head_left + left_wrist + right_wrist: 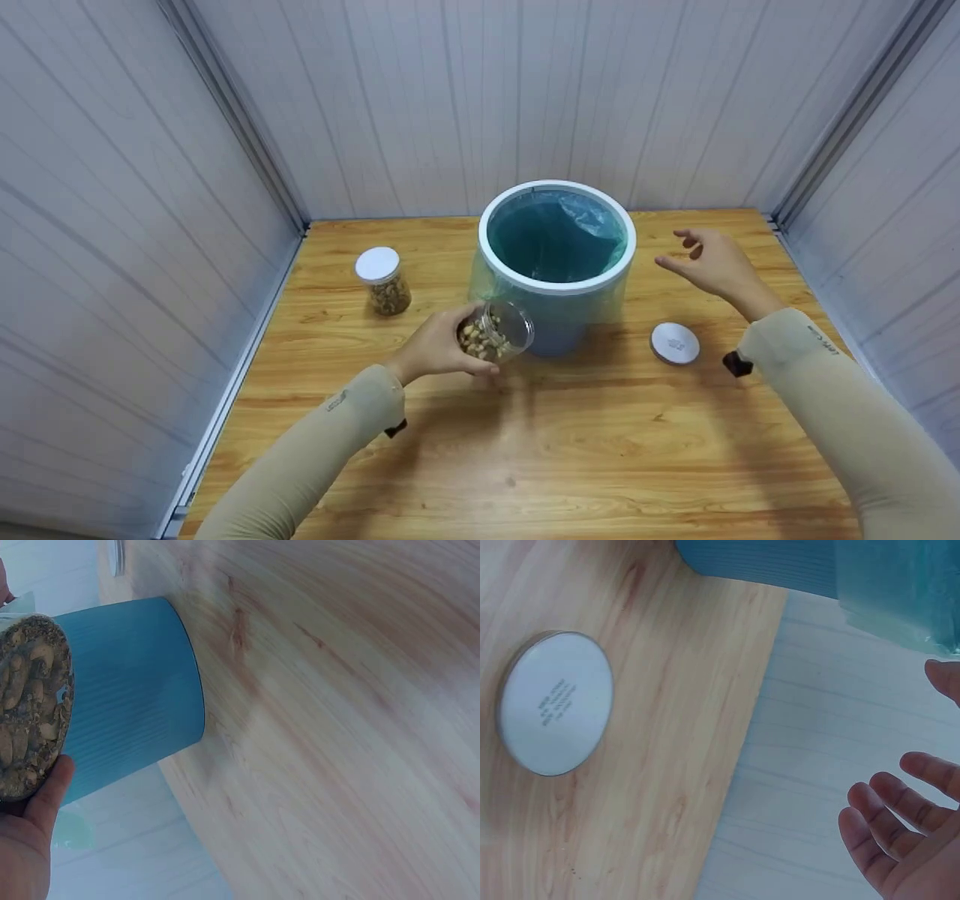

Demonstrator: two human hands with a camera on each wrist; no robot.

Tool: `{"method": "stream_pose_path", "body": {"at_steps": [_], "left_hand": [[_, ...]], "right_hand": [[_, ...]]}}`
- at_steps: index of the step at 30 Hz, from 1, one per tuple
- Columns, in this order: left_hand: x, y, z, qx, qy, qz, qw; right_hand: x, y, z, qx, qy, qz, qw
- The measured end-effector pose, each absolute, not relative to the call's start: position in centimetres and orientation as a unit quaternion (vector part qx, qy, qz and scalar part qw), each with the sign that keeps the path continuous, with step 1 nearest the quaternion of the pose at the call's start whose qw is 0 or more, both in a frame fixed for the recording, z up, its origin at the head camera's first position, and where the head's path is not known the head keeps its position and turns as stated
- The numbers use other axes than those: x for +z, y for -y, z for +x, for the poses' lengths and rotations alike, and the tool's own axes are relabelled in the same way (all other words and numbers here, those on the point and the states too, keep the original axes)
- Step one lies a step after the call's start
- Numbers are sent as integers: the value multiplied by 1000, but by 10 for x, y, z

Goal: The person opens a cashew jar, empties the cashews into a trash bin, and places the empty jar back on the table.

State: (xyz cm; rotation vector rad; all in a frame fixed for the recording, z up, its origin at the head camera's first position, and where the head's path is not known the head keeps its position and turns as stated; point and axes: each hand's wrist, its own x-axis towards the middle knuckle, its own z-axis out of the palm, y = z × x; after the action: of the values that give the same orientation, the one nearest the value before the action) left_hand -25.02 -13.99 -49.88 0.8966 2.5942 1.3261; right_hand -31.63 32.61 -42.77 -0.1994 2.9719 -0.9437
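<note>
My left hand (439, 346) grips a clear jar (516, 330) tilted on its side, its open mouth facing right toward the trash bin. Shelled-looking nuts (480, 339) lie in the jar. The left wrist view shows the jar's round bottom (34, 701), packed with nuts and dark crumbs. The trash bin (551, 287) is blue with a white rim and a green plastic liner (487, 281). To the right of the bin, my right hand (716, 266) is in the air holding nothing, fingers loosely bent and thumb apart. Below it, a round white lid (674, 343) lies on the table.
A second jar (388, 292) with a white lid, filled with brown pieces, stands upright left of the bin. Behind the wooden table (585, 465) rises a pale panelled wall (405, 105), with side panels at left and right.
</note>
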Motion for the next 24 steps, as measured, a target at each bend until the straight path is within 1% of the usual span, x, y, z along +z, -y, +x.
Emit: {"method": "stream_pose_path", "body": {"at_steps": [7,17,24], "left_hand": [[-496,148,-251,437,-847,302,33],[-490,161,-251,455,-843,284,39],[-485,168,-251,449,-845,290,22]], "right_hand": [[-412,-316,-320,-307,-949,-72,-13],[-398,-298,-327,-335,-939,-77,-20],[-390,-284,-329,-360,-930,-71,-22]]}}
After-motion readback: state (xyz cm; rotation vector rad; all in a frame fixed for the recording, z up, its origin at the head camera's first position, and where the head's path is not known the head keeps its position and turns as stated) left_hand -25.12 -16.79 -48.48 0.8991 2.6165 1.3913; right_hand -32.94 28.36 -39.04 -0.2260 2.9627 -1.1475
